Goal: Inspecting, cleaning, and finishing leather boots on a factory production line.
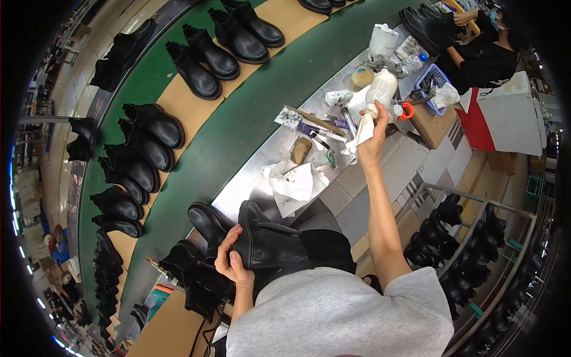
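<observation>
My left hand (237, 265) grips a black ankle boot (275, 249) by its heel and sole edge; the boot lies on its side across my lap. My right arm reaches out to the cluttered metal bench, and my right hand (373, 138) pinches a white cloth (361, 132). Its fingertips are at the lower end of a white plastic bottle (382, 87); whether they touch it is hard to tell. Another black boot (207, 225) stands beside the held one, left of my left hand.
Pairs of black boots (191, 70) stand on brown paper along a green conveyor (232, 125). Brushes and pens (321, 128), a sponge block (301, 149) and crumpled white paper (295, 181) cover the bench. A blue basket (433, 76), a co-worker (489, 56) and a boot rack (458, 238) are at right.
</observation>
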A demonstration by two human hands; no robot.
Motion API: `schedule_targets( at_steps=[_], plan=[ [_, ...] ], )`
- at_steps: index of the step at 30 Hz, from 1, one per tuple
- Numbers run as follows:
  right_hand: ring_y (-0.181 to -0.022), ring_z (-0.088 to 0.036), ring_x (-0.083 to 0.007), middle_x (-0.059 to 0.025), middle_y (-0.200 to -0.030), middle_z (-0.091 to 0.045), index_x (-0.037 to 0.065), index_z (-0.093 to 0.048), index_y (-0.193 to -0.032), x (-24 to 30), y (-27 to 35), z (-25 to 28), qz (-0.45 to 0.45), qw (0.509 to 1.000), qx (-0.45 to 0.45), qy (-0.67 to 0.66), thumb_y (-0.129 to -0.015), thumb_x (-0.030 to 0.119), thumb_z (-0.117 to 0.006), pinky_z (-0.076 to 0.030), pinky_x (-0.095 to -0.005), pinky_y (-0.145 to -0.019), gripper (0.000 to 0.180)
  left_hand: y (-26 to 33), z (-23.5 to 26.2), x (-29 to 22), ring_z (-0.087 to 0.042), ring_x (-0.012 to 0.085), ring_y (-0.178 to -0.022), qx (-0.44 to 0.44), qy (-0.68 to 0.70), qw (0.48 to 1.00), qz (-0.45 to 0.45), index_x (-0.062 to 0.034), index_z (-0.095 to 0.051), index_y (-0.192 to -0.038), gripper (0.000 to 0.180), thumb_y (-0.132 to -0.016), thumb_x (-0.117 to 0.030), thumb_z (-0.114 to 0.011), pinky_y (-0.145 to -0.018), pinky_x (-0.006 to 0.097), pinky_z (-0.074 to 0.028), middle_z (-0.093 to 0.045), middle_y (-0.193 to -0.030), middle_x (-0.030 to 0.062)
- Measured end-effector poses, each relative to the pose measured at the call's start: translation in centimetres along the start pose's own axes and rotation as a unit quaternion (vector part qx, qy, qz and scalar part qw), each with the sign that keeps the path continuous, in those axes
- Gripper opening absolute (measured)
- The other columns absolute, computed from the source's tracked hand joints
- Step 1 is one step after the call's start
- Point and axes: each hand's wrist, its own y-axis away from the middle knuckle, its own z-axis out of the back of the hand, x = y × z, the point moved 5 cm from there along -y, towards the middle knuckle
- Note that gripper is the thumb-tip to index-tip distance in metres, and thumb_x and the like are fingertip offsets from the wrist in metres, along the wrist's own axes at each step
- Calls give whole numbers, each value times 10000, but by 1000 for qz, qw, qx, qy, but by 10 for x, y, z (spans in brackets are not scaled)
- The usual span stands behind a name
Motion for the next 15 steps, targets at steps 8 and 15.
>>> schedule_targets(
  at_steps=[8,15],
  plan=[
    [-945,-558,-209,-150,-1107,-506,-7,-301,-1313,38,1,10,289,929,-75,217,-900,16,-486,-451,-314,-839,453,0,3,-2,-614,356,-971,1,-8,1000,5,109,-583,-922,377,-858,-247,-476,-934,461,-429,-645,-951,238],
    [-760,-568,-96,-70,-953,-568,37,-451,-1242,25,-5,0,24,996,-67,50,-906,56,-499,-456,-209,-627,340,5,13,0,-613,336,-983,-21,-22,999,14,109,-590,-929,380,-859,-247,-479,-930,428,-432,-648,-969,232]
  ],
)
